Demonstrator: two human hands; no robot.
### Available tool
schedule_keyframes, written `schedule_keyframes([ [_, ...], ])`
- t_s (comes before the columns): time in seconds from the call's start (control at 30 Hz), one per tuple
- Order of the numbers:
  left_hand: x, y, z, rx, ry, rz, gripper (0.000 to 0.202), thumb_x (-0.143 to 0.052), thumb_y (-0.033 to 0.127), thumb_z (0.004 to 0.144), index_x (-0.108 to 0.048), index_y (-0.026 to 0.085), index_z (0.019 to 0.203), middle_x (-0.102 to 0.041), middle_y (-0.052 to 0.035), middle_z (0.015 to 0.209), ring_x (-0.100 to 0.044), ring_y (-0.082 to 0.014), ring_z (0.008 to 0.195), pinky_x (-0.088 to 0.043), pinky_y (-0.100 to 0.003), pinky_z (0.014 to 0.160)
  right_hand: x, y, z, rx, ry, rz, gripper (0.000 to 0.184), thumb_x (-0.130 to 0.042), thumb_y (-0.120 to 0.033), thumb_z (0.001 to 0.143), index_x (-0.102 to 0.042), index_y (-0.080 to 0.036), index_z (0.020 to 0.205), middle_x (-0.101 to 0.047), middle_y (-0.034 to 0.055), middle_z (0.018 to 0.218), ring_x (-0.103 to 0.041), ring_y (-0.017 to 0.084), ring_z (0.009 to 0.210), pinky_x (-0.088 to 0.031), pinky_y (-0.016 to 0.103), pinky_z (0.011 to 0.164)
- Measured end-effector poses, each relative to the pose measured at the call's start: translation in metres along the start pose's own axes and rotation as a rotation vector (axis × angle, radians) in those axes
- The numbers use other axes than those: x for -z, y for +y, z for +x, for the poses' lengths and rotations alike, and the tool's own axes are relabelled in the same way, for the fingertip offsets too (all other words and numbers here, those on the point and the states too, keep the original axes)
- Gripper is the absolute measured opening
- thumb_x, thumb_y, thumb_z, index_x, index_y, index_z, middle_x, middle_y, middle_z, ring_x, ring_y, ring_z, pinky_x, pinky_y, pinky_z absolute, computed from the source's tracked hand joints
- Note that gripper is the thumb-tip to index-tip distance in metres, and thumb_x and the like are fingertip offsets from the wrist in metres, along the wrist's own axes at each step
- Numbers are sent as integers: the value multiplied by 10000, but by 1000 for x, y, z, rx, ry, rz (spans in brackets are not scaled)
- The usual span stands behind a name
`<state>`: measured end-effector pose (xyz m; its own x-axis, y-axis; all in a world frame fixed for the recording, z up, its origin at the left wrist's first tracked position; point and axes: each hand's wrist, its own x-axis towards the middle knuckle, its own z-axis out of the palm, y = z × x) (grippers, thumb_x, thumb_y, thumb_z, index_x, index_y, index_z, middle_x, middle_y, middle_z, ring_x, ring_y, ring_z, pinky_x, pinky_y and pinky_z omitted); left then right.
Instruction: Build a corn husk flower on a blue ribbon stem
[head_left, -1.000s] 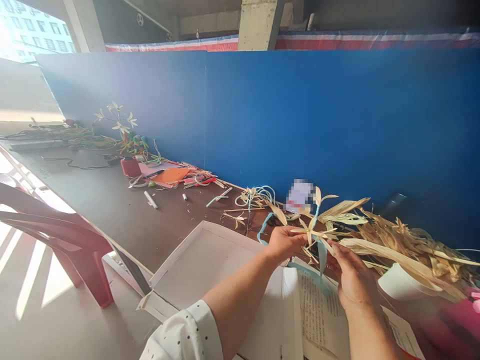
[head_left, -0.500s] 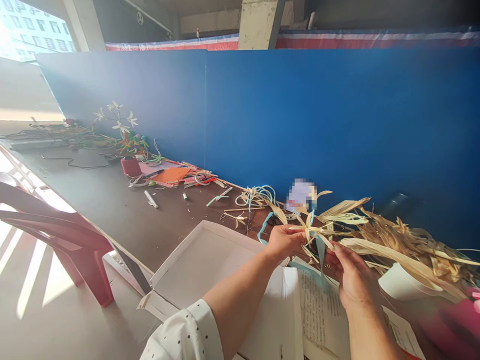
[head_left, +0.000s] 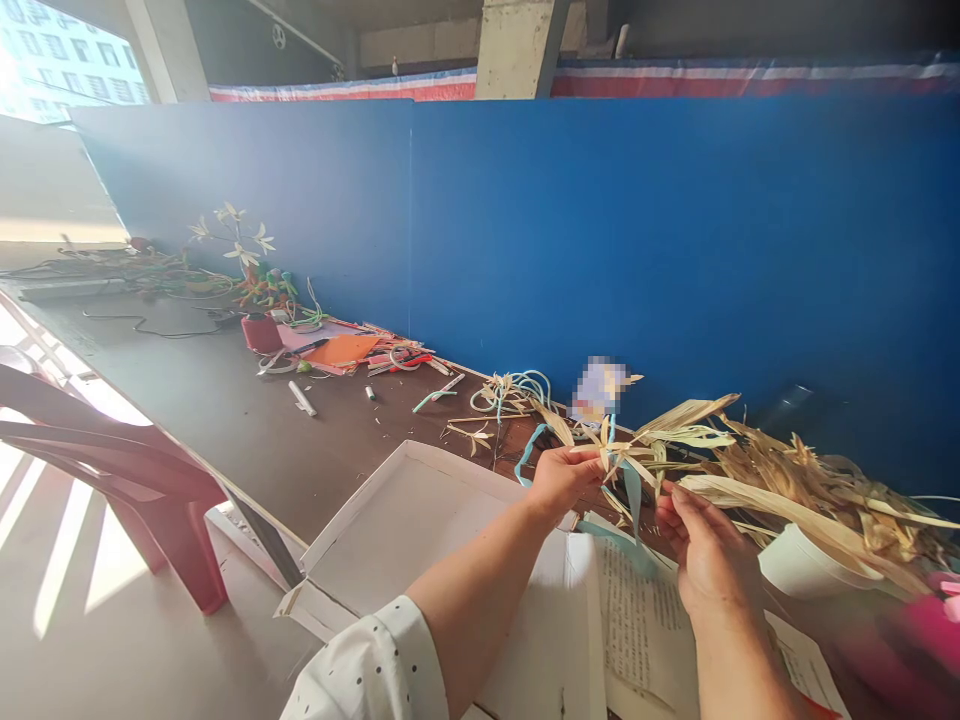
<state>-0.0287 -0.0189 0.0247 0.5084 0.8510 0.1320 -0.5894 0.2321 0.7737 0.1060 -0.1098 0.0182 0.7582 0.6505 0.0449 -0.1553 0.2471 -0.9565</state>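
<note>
Left hand (head_left: 564, 484): pinching flower (head_left: 609, 450)
Right hand (head_left: 709, 548): beside petal (head_left: 640, 472), can't tell grip
Petal: apparently being shaped; next touch likely needs gentleness

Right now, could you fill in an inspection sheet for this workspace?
Surface: dark brown table, littered in places.
Things handled: pale flower, blue-green ribbon hanging beside it.
Clutter: orange sheet, white box, dried husks, white cup.
Hands: left hand pinches the flower; right hand is beside a petal, contact unclear.
Cables: dark cable toward the table's far left.
Surroundings: blue partition behind; red chair at left.
</note>
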Motion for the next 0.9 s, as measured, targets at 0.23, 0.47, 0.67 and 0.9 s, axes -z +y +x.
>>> schedule_keyframes([
  [0.23, -2, 3, -3, -11, -34, 6, 493, -817, 455, 515, -752, 86, 837, -615, -63, 678, -504, -95, 601, -420, -273, 673, -2, -1, -1, -3, 4, -1, 448, -849, -393, 509, -711, -182, 879, -668, 6, 781, -577, 76, 677, -494, 141, 623],
  [0.47, -2, 3, -1, 0, -11, 15, 508, -820, 453, 509, -751, 85, 853, -630, -72, 699, -521, -105, 619, -425, -287, 700, -1, -1, -1, -10, 10, -27, 446, -838, -394, 525, -707, -183, 895, -667, 6, 770, -576, 82, 672, -492, 150, 619],
  [0.67, -1, 1, -1, -6, -9, 11, 461, -814, 443, 525, -753, 87, 811, -624, -63, 683, -515, -96, 611, -423, -272, 691, -1, -1, -1, -10, 4, -23, 458, -841, -407, 517, -709, -185, 895, -665, 4, 762, -575, 77, 669, -489, 141, 611],
  [0.9, -1, 4, -2, 6, -3, 4, 476, -817, 463, 515, -751, 93, 806, -619, -53, 681, -521, -100, 618, -438, -275, 709, 0, 0, 0, -11, 7, -7, 454, -850, -390, 504, -712, -186, 885, -666, 3, 767, -572, 73, 664, -488, 131, 598],
])
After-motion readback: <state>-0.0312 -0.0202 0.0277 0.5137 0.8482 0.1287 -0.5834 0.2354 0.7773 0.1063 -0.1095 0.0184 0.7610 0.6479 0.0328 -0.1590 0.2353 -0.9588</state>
